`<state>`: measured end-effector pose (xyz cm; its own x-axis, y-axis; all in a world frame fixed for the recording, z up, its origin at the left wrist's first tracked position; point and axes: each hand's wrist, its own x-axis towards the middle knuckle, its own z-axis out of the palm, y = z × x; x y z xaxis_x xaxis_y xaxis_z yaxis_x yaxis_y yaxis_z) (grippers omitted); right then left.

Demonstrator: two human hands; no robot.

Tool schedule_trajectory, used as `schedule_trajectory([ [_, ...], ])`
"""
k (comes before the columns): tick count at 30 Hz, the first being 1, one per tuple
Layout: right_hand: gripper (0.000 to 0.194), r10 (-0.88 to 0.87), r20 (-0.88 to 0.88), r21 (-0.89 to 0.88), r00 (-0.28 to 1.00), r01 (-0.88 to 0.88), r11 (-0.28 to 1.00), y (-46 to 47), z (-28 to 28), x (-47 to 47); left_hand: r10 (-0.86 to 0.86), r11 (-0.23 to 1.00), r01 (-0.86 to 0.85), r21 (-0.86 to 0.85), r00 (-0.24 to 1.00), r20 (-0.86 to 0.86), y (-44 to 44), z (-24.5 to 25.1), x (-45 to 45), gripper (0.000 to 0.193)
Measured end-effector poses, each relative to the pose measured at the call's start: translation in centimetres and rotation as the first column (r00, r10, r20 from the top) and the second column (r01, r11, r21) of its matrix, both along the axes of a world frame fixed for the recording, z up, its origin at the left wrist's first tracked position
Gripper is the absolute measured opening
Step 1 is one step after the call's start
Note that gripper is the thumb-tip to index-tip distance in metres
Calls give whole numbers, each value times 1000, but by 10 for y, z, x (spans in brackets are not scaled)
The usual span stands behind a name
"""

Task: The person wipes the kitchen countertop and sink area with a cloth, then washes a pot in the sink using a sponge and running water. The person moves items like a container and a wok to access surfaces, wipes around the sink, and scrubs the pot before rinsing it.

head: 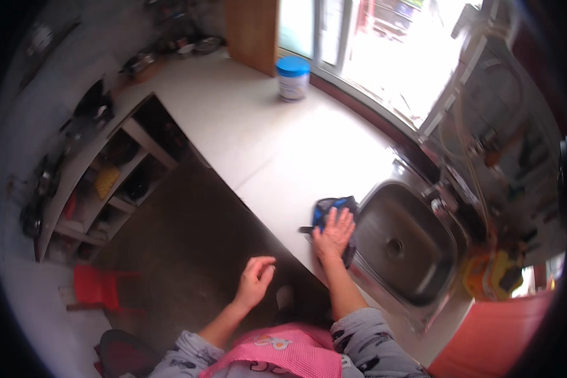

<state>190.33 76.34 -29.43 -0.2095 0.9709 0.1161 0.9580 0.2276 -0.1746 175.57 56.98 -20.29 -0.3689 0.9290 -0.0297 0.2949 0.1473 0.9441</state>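
My right hand (334, 235) lies flat, fingers spread, on a dark cloth with blue patches (342, 203). The cloth rests on the white countertop (264, 141), against the left rim of a stainless steel sink (397, 245). My left hand (256, 279) hangs in the air in front of the counter's edge, fingers loosely curled, with nothing seen in it. Farther back on the counter, near the window, stands a white tub with a blue lid (293, 78).
A faucet (437, 201) rises behind the sink. Shelves (137, 137) holding kitchen things stand to the left, with pans on top. A red plastic stool (97, 286) is on the floor at lower left. An orange-red surface (491, 335) lies at lower right.
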Motion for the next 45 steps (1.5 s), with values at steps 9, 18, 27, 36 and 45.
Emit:
schedule_trajectory([
  [9, 77, 56, -61, 63, 997, -52, 997, 100, -14, -21, 284, 958, -287, 32, 956, 74, -34, -35, -5, 26],
  [18, 78, 476, -174, 39, 862, -477, 878, 5, -4, -74, 191, 980, -201, 10, 916, -352, 35, -38, 16, 56],
  [27, 58, 569, -27, 114, 822, -563, 819, -14, -20, -53, -67, 973, -76, -219, 813, -578, 122, -78, 17, 67],
  [36, 60, 379, 78, 179, 922, -387, 904, 79, -47, -119, -215, 967, 75, -244, 750, -625, 226, -82, -51, 70],
  [45, 61, 282, 69, 103, 957, -288, 952, 147, -45, -235, -227, 973, 190, -128, 722, -654, 295, -79, -178, 67],
])
